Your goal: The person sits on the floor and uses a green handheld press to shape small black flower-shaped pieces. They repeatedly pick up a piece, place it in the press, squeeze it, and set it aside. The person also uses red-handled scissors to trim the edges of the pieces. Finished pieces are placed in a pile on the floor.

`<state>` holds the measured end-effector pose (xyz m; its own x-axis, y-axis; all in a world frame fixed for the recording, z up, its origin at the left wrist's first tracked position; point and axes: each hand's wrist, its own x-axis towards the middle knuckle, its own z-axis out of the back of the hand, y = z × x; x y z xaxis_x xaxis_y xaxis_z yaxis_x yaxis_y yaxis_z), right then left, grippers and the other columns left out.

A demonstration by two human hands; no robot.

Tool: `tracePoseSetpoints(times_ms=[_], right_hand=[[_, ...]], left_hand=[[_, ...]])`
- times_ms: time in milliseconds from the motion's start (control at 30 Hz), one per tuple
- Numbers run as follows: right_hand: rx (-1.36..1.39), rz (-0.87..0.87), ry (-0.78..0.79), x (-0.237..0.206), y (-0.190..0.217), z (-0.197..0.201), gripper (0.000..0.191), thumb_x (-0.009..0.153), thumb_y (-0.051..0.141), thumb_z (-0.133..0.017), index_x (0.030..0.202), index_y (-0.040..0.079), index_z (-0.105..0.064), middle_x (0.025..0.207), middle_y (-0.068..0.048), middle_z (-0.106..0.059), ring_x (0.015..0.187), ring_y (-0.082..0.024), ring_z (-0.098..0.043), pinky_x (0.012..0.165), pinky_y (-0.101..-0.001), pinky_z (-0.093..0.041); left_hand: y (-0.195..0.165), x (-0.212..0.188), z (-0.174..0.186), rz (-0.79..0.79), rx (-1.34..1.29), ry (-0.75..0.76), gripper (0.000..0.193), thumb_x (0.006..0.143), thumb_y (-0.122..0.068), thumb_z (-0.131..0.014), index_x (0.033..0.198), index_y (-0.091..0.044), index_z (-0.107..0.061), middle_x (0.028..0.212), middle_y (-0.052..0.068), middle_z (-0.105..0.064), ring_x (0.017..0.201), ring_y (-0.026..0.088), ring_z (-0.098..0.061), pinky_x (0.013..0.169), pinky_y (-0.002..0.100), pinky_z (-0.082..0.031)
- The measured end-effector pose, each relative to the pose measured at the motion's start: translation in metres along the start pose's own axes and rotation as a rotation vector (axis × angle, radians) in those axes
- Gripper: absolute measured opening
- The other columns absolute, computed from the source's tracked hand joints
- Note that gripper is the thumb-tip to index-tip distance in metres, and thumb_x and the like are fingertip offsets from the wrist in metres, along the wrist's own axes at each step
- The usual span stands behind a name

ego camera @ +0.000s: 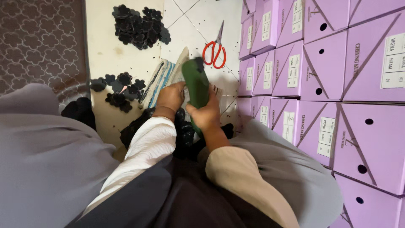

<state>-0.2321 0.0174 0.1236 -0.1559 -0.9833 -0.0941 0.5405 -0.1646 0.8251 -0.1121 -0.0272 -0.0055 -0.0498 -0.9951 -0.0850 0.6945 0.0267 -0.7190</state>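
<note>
A tall stack of lilac cardboard shoe boxes (337, 76), each with small round holes and a white label, is seen to the right of both hands and fills that whole side of the view. A patterned brown carpet (40, 42) lies well to the left of the hands, beyond the pale tiled floor (194, 21). Grey and cream garments are spread over the person's lap below the hands.

A large heap of black flower-shaped cut-outs (137, 26) rests on the floor above and to the left of the hands, and a smaller cluster of the same black flower-shaped pieces (118, 90) lies just left of the left hand. A flat striped blue and white sole-like piece (162, 80) is pressed down under the left hand (171, 97), whose grip is laid on it with fingers bent.

A dark green handheld tool with a rounded plastic body (196, 84) is clamped in the right hand (206, 114), the grip being wrapped round its lower part, with its upper end pointed away from the person. Red-handled scissors (215, 48) lie shut on the floor just above the right hand, apart from the tool.
</note>
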Motion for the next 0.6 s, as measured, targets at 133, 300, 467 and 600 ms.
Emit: tracePoseSetpoints(times_ms=[133,300,467,600], right_hand=[[-0.073,0.000,-0.032,0.006,0.004,0.004,0.070,0.068,0.017,-0.085,0.132,0.005,-0.059,0.114,-0.010,-0.070,0.106,-0.023,-0.068,0.094,-0.0362,-0.054],[0.162,0.298,-0.332,0.009,-0.001,-0.009,0.077,0.075,0.020,-0.088,0.137,0.002,-0.046,0.122,-0.012,-0.064,0.111,-0.029,-0.064,0.101,-0.0386,-0.052],[-0.144,0.187,-0.124,-0.005,-0.006,0.000,0.079,0.068,0.017,-0.086,0.139,0.003,-0.053,0.122,-0.015,-0.067,0.114,-0.030,-0.067,0.099,-0.0394,-0.052],[-0.040,0.076,0.071,-0.001,-0.007,0.003,0.074,0.071,0.016,-0.083,0.139,0.005,-0.056,0.121,-0.013,-0.072,0.112,-0.027,-0.072,0.098,-0.0386,-0.056]], left_hand=[[-0.001,-0.004,0.001,-0.032,-0.059,-0.051,0.025,0.092,-0.015,-0.061,0.112,-0.019,-0.075,0.092,0.021,-0.073,0.082,0.042,-0.070,0.074,0.051,-0.056],[0.003,-0.003,-0.005,-0.032,-0.063,-0.070,0.023,0.092,-0.016,-0.062,0.111,-0.019,-0.075,0.090,0.020,-0.073,0.081,0.041,-0.071,0.073,0.050,-0.057],[0.004,-0.002,-0.008,-0.045,0.002,-0.015,0.019,0.092,-0.014,-0.061,0.104,-0.016,-0.075,0.088,0.018,-0.073,0.080,0.040,-0.071,0.072,0.052,-0.056],[0.004,-0.005,-0.008,-0.060,0.038,-0.060,0.014,0.094,-0.016,-0.062,0.100,-0.014,-0.074,0.088,0.018,-0.073,0.079,0.040,-0.071,0.071,0.052,-0.056]])
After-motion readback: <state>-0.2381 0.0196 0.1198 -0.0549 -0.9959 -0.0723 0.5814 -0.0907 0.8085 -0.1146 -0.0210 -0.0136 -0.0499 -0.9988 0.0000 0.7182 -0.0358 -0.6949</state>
